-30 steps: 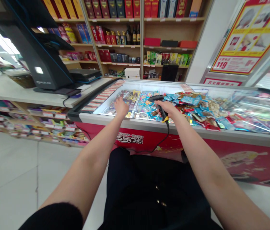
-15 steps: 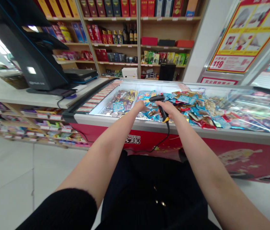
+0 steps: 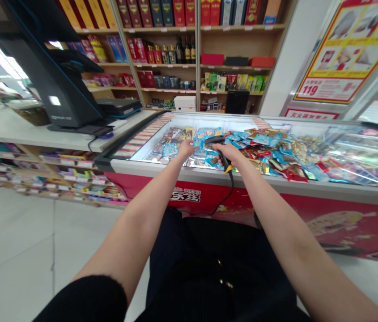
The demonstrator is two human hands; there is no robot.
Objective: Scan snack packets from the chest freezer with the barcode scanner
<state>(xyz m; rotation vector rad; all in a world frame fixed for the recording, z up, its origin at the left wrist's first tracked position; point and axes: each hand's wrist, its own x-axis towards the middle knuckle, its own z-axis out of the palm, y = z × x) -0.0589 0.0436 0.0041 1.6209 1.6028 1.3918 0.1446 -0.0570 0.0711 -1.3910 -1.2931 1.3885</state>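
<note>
Likely scanning, the right grip (image 3: pixel 231 153) clamps the scanner (image 3: pixel 214 140) above the freezer (image 3: pixel 131 167) while the left grip (image 3: pixel 186 150) (closed or not, I can't tell) is by a blue packet (image 3: pixel 199 143), and steady aim seems needed next.

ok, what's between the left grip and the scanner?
Blue packaging, in the head view; whether the left grip holds any of it is unclear.

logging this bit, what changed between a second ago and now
The left hand moved right, leaving a blue packet visible in the left section of the freezer; whether that hand grips anything is unclear. The scanner shifted slightly left. The right hand kept holding it, and the freezer stayed put.
</note>
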